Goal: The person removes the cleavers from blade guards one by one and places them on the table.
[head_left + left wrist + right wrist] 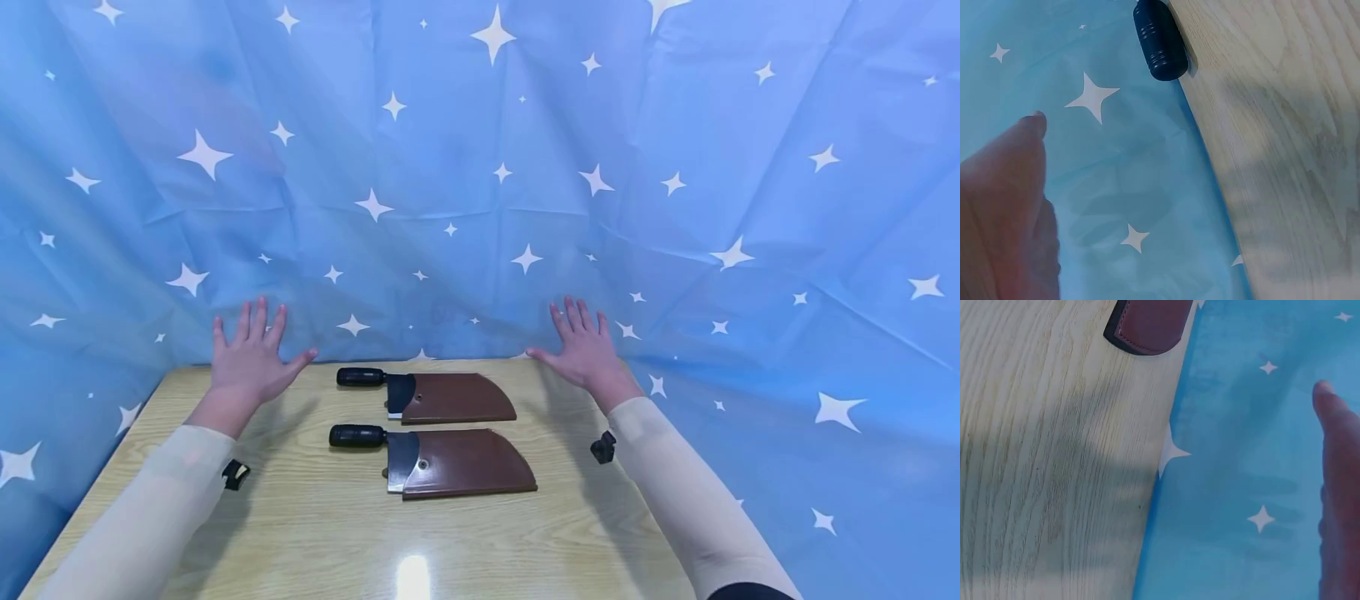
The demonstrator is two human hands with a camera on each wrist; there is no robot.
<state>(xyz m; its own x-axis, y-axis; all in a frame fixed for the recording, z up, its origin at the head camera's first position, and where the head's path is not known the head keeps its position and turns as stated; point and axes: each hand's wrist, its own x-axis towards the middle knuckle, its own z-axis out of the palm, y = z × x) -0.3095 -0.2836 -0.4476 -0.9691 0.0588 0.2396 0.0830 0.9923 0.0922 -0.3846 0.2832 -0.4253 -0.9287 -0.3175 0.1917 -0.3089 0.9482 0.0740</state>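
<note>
Two cleavers lie flat on the wooden table, one behind the other, black handles to the left and blades in brown leather sheaths. The far cleaver (461, 397) lies close to the table's back edge; the near cleaver (468, 462) is in front of it. My left hand (251, 358), fingers spread, hovers left of the handles and holds nothing. Spread likewise, my right hand (585, 350) is raised to the right of the sheath tips, also holding nothing. The left wrist view catches a black handle (1160, 40); the right wrist view shows a brown sheath's end (1150, 325).
A blue cloth (450, 167) with white stars hangs behind the table and along its sides. The wooden table (322, 533) shows bare grain in front of the cleavers, with a bright light reflection near the front. Small black devices sit at both wrists.
</note>
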